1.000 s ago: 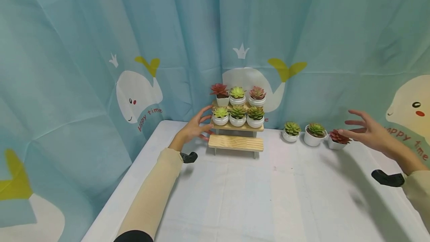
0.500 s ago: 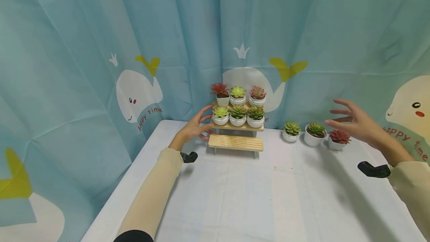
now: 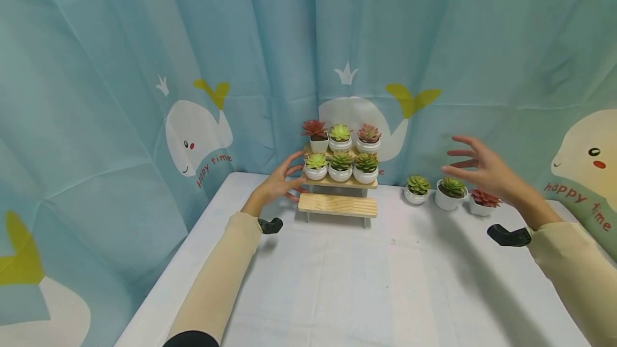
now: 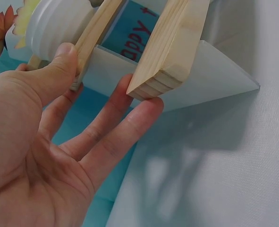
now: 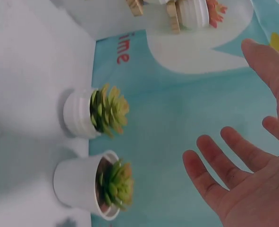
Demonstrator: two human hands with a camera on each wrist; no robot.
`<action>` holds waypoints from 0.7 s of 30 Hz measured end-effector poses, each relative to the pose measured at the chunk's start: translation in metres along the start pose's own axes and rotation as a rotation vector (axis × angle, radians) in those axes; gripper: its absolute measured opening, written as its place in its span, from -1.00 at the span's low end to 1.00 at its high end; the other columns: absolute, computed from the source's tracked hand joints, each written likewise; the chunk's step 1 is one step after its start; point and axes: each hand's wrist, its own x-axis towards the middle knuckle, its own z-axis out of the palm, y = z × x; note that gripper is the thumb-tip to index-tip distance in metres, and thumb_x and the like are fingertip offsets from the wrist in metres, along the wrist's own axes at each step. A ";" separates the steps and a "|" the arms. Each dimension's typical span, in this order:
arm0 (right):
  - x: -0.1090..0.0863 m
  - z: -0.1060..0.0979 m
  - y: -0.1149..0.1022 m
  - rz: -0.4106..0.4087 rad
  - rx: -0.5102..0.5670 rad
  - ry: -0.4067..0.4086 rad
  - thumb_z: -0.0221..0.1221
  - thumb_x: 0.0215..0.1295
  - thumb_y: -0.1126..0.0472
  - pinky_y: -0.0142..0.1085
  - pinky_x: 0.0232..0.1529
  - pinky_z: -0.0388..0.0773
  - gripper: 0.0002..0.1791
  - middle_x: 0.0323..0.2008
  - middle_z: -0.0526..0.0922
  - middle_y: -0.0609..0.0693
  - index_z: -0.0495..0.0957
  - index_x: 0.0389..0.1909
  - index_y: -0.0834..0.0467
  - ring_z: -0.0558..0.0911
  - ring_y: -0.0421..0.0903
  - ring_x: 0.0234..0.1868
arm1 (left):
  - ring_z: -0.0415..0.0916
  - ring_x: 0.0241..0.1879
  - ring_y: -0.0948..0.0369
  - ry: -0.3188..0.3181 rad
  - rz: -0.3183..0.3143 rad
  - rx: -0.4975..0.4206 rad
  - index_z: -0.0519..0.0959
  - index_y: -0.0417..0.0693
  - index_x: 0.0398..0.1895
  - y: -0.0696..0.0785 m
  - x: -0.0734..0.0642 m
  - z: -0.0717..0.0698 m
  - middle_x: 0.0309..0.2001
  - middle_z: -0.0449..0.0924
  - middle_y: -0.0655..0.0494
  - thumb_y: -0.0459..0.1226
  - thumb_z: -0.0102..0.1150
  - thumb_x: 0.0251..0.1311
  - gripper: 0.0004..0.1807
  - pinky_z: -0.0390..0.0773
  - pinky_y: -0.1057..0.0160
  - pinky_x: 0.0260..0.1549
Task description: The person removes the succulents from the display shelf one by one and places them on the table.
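Observation:
A three-tier wooden stand carries several small potted succulents on its top and middle tiers; the bottom tier is bare. My left hand is at the stand's left side. In the left wrist view, the fingertips touch the end of the bottom board, and the thumb lies against the middle board near a white pot. My right hand, fingers spread and holding nothing, hovers above a row of potted succulents: a green one, another green one in a plain pot and a red one.
A white cloth covers the table. Behind it hangs a blue curtain printed with whales, close to the stand and the row of pots. The table's left edge runs beside the left forearm.
My right hand has moved left, from over the red succulent to above the plain-potted green one. The left hand stays at the stand, and the pots have not moved.

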 end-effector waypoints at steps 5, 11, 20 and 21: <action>0.007 0.009 -0.005 -0.015 0.031 -0.012 0.32 0.43 0.03 0.35 0.15 0.45 0.01 0.44 0.32 0.35 -0.13 0.67 0.05 0.42 0.37 0.34 | 0.45 0.25 -0.38 0.000 0.013 0.003 -0.02 0.47 0.65 0.000 0.000 0.001 0.63 -0.06 -0.13 -0.32 0.18 0.48 -0.13 0.68 -0.29 -0.20; 0.014 0.019 -0.011 -0.032 0.030 -0.018 0.32 0.43 0.05 0.26 0.15 0.50 -0.02 0.43 0.36 0.32 -0.08 0.66 0.04 0.46 0.33 0.33 | 0.45 0.25 -0.36 -0.001 0.017 0.004 -0.02 0.49 0.65 -0.001 -0.001 0.000 0.63 -0.05 -0.11 -0.33 0.17 0.49 -0.13 0.64 -0.36 -0.16; 0.022 0.041 -0.022 -0.028 0.093 -0.022 0.36 0.38 -0.02 0.32 0.18 0.46 0.01 0.44 0.35 0.28 -0.05 0.65 0.03 0.47 0.30 0.34 | 0.45 0.27 -0.32 0.000 0.013 0.002 -0.02 0.51 0.64 0.000 -0.001 0.001 0.63 -0.05 -0.10 -0.31 0.18 0.48 -0.13 0.62 -0.38 -0.13; 0.024 0.044 -0.022 -0.032 0.092 -0.016 0.37 0.37 -0.02 0.32 0.17 0.47 0.01 0.43 0.36 0.28 -0.04 0.65 0.05 0.48 0.30 0.33 | 0.45 0.27 -0.33 0.000 0.012 0.004 -0.02 0.51 0.64 0.000 -0.001 0.001 0.63 -0.05 -0.11 -0.31 0.18 0.48 -0.13 0.63 -0.36 -0.14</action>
